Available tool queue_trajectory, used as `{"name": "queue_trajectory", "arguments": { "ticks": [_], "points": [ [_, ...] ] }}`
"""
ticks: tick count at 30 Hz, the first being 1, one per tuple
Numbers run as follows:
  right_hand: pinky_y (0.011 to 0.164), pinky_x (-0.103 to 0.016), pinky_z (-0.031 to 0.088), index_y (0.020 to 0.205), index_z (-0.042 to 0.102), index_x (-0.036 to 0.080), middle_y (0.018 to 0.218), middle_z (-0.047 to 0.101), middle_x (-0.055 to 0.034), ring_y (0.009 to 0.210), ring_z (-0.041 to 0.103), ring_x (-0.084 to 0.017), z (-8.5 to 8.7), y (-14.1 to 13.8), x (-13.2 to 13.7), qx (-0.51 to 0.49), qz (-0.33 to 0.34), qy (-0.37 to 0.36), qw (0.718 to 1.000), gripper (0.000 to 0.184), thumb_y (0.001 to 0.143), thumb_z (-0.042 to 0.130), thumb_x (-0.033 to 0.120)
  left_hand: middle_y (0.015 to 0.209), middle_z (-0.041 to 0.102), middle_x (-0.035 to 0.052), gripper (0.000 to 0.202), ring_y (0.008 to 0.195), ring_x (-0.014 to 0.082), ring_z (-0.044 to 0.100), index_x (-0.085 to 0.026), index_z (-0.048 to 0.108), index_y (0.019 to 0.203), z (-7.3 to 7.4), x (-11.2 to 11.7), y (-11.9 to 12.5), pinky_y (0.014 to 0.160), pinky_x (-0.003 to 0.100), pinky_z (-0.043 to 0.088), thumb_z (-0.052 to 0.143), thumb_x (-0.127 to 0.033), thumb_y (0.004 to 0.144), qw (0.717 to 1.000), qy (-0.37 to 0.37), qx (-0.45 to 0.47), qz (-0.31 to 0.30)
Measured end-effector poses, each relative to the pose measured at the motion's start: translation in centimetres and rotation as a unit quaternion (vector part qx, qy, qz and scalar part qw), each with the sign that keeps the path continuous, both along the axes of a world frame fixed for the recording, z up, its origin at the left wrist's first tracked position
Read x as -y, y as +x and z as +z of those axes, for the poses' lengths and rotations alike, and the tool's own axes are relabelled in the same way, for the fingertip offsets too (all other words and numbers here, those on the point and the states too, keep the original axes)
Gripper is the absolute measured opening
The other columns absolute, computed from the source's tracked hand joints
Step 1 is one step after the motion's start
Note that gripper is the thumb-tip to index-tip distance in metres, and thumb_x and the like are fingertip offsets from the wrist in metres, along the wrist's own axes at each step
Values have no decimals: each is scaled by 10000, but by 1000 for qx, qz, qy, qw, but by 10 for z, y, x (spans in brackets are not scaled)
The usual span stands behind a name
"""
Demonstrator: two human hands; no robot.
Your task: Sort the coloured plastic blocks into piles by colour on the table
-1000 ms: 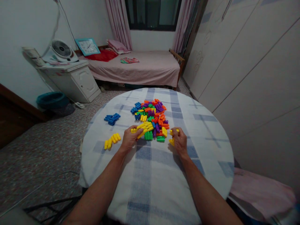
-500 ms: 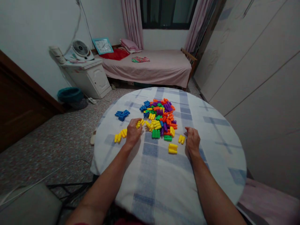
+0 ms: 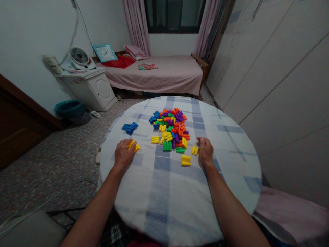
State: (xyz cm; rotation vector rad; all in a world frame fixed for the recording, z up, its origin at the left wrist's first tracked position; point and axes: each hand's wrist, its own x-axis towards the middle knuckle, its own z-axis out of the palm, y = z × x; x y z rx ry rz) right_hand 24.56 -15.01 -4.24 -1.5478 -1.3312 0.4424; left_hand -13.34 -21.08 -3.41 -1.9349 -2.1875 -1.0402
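My left hand [image 3: 124, 153] is at the left of the table with its fingers closed over yellow toy building blocks [image 3: 134, 146]; the fingers partly hide them. My right hand [image 3: 206, 151] rests on the cloth at the right, its fingers loosely apart and nothing in them. Just left of it lies a yellow block [image 3: 194, 150], with another yellow block [image 3: 185, 160] nearer to me. Between my hands spreads a mixed pile of blocks [image 3: 177, 128] in orange, purple, green, blue and yellow. A single yellow block [image 3: 155, 139] lies at the pile's left edge.
A small group of blue blocks [image 3: 130, 128] lies beyond my left hand. The round table wears a checked cloth [image 3: 159, 192]. Past it stand a bed [image 3: 169, 70], a white cabinet [image 3: 99, 90] with a fan [image 3: 80, 56], and a bin [image 3: 70, 109]. Wardrobe doors [image 3: 277, 75] line the right.
My left hand has moved left from the pile's edge to the yellow blocks at the left. My right hand stays beside its yellow block. The camera view has shifted slightly.
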Motion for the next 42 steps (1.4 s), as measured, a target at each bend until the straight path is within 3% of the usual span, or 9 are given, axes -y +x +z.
{"name": "queue_trajectory", "arguments": {
  "ticks": [11,15,18,21,24,27,31,36,42],
  "points": [
    [810,-320,419,864,677,163,918,642,-86,859,570,-188,0,-2,1,-16,3,7,1000,457,842,323,452,1058,638,123,454,1050,249,570,-160,629,1062,8,-9,-5,965,422,437,309,-447,916,984,3,157,88],
    [806,-327,419,862,685,160,918,647,-93,852,573,-193,0,-2,0,-6,0,6,1000,473,839,318,458,1129,601,142,390,1148,256,513,-140,611,1070,23,-7,-1,1050,439,371,372,-389,886,985,88,98,115],
    [789,-327,425,864,688,153,910,648,-96,835,575,-193,1,-3,1,-5,0,4,1000,481,839,318,461,1211,567,143,355,1205,245,488,-146,592,1124,45,5,34,1073,431,357,420,-339,882,990,128,54,18],
    [757,-318,433,866,686,150,904,644,-96,804,573,-188,2,-4,1,-13,3,0,1000,485,835,324,471,1181,598,122,318,1159,214,539,-174,594,1148,56,20,91,1037,397,414,428,-290,902,977,83,76,-182],
    [747,-313,433,873,678,154,910,639,-93,791,568,-183,3,-4,1,-17,6,-3,1000,483,830,325,480,1249,578,128,329,1183,220,540,-212,594,1194,46,25,149,1021,388,440,477,-282,895,928,-11,60,-368],
    [775,-324,429,880,671,156,919,637,-96,811,568,-189,4,-2,1,-12,5,-10,1000,494,829,311,491,1401,461,167,444,1311,272,436,-193,539,1277,28,13,199,1070,437,397,570,-285,843,884,-15,-14,-467],
    [834,-348,424,893,660,156,944,643,-103,869,569,-202,1,4,2,-18,15,-3,1000,511,834,318,531,1487,340,225,600,1400,320,307,-135,407,1381,13,-9,244,1118,474,325,584,-324,839,871,-1,-78,-486],
    [722,-313,459,889,646,146,923,642,-96,848,572,-192,-5,9,-3,-143,-23,1,989,507,802,342,542,1475,350,241,665,1407,331,284,-70,267,1431,8,-13,257,1117,481,295,505,-344,873,908,-41,-122,-398],
    [662,-273,457,886,663,154,892,631,-67,796,572,-167,-7,6,-6,-173,-27,-10,985,462,781,384,507,1131,590,119,282,1070,238,548,-149,545,1119,15,-9,244,924,371,446,476,-292,887,892,-44,-177,-413]
  ]
}}
